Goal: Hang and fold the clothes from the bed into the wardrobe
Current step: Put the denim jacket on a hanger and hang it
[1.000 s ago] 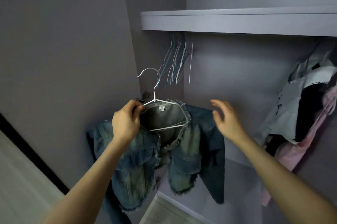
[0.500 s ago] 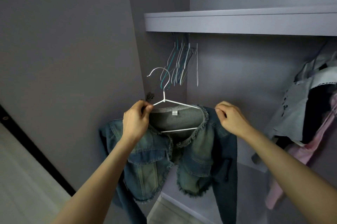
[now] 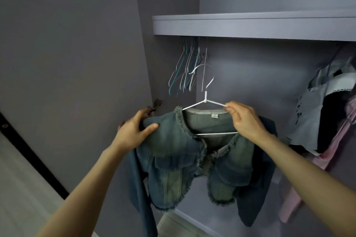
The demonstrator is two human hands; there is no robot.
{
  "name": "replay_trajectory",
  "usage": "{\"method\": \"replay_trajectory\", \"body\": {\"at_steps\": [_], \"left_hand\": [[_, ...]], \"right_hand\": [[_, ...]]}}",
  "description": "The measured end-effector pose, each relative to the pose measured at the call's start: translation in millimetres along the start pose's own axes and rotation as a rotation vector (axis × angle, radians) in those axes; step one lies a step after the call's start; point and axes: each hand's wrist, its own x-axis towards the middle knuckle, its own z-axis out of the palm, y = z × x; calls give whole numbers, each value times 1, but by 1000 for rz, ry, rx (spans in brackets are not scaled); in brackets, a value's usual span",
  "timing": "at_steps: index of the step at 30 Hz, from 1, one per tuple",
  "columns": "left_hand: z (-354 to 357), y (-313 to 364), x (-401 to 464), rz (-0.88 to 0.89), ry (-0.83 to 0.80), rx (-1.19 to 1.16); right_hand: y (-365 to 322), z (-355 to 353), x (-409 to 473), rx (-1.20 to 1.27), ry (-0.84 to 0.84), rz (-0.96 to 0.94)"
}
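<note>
Gripping jacket (image 3: pixel 185 152) shoulder now, left hand (image 3: pixel 134 132), right hand (image 3: pixel 248 121) newly pinching hanger (image 3: pixel 207 101) arm

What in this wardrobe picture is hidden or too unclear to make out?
- Head view: the rail is hidden behind the shelf.
- The white hanger hook is motion-blurred.
- The denim jacket label is too small to read.
- The hung clothes are cut off by the right edge.
- The bed is out of frame.

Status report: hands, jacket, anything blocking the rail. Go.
Left hand grips denim jacket at the shoulder. Right hand pinches white hanger at the collar. Jacket on hanger, not yet on rail. Empty hangers bunched just behind the hook.
</note>
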Motion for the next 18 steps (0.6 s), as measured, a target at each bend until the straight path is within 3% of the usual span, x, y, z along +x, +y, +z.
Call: {"method": "replay_trajectory", "body": {"at_steps": [3,7,9,13,15,18], "left_hand": [[9,-26,-3,-104,75,-78],[28,-11,3,-171,175,-41],[38,16,4,-34,217,-42],[62,84,9,438,252,123],[73,105,14,442,232,32],[85,112,26,418,228,-97]], "right_hand": [[18,-14,-7,-31,11,67],[28,-21,-23,-41,40,134],[24,-23,-28,-28,48,128],[5,-22,-30,-17,39,82],[-5,-24,-31,40,22,94],[-8,-42,-33,177,-58,254]]}}
